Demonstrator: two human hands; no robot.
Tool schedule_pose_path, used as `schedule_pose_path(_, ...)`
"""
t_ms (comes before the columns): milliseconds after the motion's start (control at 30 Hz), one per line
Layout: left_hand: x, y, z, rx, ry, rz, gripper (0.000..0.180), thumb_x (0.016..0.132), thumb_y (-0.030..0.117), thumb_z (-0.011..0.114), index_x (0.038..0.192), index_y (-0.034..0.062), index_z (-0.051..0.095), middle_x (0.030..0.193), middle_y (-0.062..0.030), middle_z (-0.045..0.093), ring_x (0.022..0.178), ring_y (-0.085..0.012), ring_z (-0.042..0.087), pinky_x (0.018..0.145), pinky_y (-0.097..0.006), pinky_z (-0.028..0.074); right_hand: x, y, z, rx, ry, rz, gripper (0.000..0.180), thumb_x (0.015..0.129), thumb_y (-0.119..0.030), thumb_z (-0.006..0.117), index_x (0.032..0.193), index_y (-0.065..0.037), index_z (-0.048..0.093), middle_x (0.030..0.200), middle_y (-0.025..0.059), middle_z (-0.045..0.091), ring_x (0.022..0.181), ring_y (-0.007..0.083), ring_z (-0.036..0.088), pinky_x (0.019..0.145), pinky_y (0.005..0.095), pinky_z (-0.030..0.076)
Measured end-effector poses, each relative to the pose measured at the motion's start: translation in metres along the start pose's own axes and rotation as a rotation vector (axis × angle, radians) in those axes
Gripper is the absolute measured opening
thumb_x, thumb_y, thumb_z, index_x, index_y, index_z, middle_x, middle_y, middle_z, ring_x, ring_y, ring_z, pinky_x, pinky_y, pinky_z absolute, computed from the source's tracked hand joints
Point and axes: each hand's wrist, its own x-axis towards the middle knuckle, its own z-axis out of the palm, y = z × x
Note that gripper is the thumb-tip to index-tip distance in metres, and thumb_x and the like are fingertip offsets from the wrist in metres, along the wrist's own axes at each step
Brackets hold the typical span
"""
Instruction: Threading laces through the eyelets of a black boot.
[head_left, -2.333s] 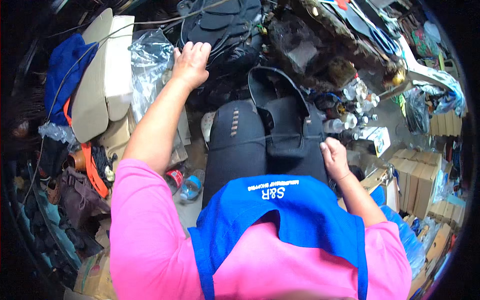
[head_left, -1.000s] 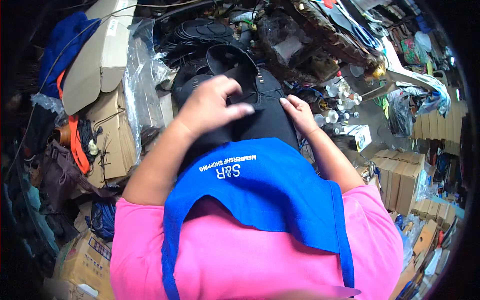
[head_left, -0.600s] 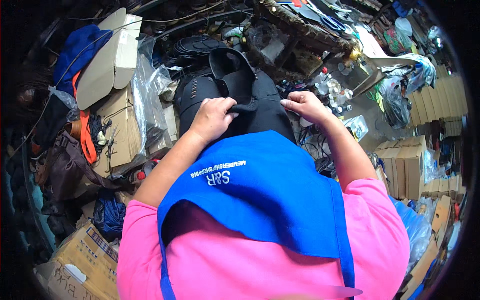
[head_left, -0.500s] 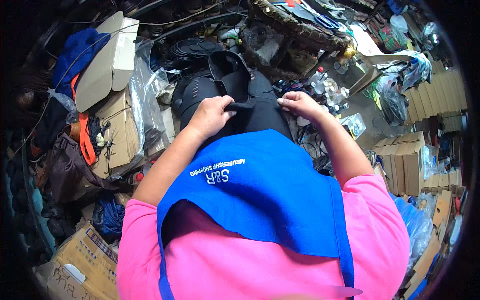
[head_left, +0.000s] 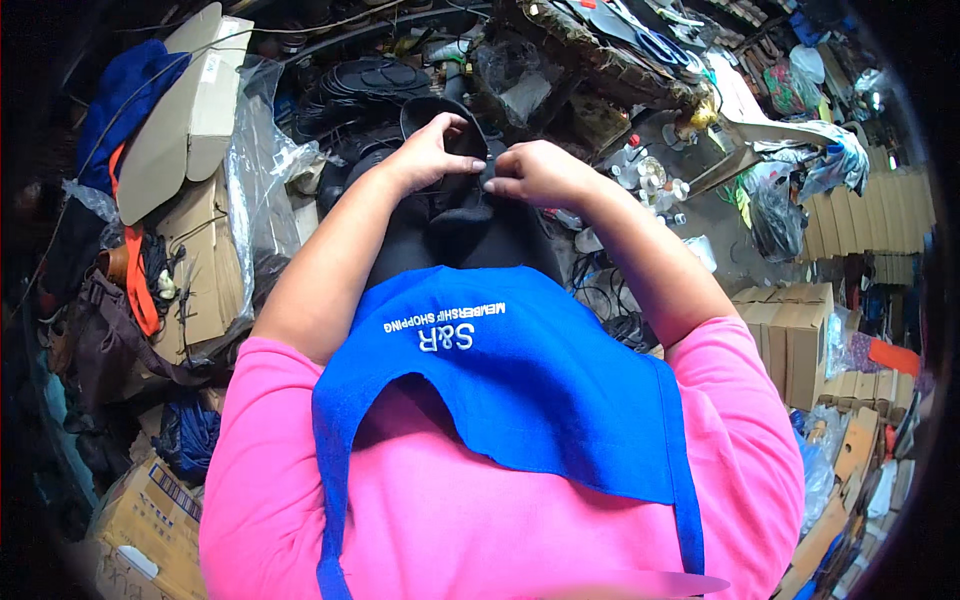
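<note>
Now — my left hand (head_left: 428, 160) and right hand (head_left: 538, 172) have closed in, each pinching the black bag (head_left: 450, 225) at its top | bag on lap — above blue apron (head_left: 520, 385) | fine work at the opening.

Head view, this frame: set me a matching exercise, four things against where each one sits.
Things:
1. black bag
2. blue apron
3. flattened cardboard
4. stacked cardboard boxes

Places:
A. at the person's right, beyond the pink sleeve
B. at the person's left, under clear plastic sheeting
C. over the pink shirt, below the forearms
D. pinched at its top between left hand and right hand

Pairs: 1-D, 2-C, 3-B, 4-A
</note>
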Motion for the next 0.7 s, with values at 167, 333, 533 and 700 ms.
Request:
schedule_pose_path(167, 0.005, -0.005, 0.0, 0.111, -0.004, -0.079, 0.076, 0.067, 0.026, 0.083, 0.127, 0.0036, 0.042, 0.128, -0.0132, 0.043, 0.109, -0.0205, 0.048, 0.091, -0.031, 0.041, -0.001, 0.001, 0.001, 0.132, -0.112, -0.086, 0.024, 0.085, -0.02, 0.059, 0.077, 0.002, 0.055, 0.069, 0.0171, 0.053, 0.065, 0.027, 0.055, 0.062, 0.0399, 0.044)
schedule_pose_path(333, 0.007, -0.006, 0.0, 0.175, 0.037, -0.035, 0.077, 0.064, 0.032, 0.083, 0.125, 0.0037, 0.044, 0.126, -0.0165, 0.041, 0.112, -0.0241, 0.045, 0.09, -0.032, 0.042, -0.041, 0.015, -0.002, 0.207, 0.033, -0.107, 0.023, 0.083, -0.017, 0.06, 0.072, 0.002, 0.052, 0.061, 0.0129, 0.045, 0.06, 0.0187, 0.05, 0.059, 0.0362, 0.041)
schedule_pose_path(533, 0.011, 0.008, -0.005, 0.286, -0.045, 0.095, 0.048, 0.061, 0.029, 0.082, 0.097, 0.0057, 0.061, 0.096, -0.0117, 0.057, 0.094, -0.0281, 0.056, 0.083, -0.035, 0.046, -0.046, 0.015, 0.002, 0.433, 0.211, -0.022, 0.011, 0.086, -0.012, 0.063, 0.091, -0.002, 0.063, 0.075, 0.005, 0.051, 0.07, 0.0125, 0.053, 0.064, 0.0287, 0.044)
schedule_pose_path(700, 0.013, 0.015, -0.015, 0.252, -0.135, 0.186, 0.025, 0.07, 0.015, 0.077, 0.089, 0.0044, 0.065, 0.091, -0.006, 0.053, 0.09, -0.019, 0.053, 0.081, -0.029, 0.044, -0.02, 0.017, 0.012, 0.168, 0.236, -0.149, 0.026, 0.078, -0.005, 0.064, 0.103, -0.011, 0.068, 0.087, 0.0101, 0.059, 0.08, 0.0252, 0.061, 0.071, 0.033, 0.05)
